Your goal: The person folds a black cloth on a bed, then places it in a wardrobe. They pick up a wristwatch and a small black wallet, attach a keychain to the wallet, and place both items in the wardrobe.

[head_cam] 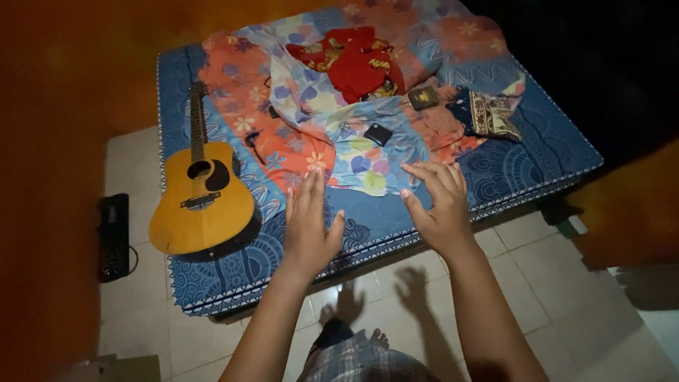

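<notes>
With the left hand (309, 226) and right hand (438, 205) spread open and empty above the floral sheet (353, 152) crumpled mid-mattress (523, 170), its near edge (wallet (378, 134) on top) is best pinched evenly.

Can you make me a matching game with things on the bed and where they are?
Things:
1. yellow-brown wooden acoustic guitar
2. red crumpled cloth with yellow patterns
3. small black square wallet
4. two bare hands: left, right

Places:
A. at the far end of the bed
B. on the pale flowered cloth in the middle
C. over the near edge of the blue mattress
D. along the bed's left side

Pairs: 1-D, 2-A, 3-B, 4-C
</notes>
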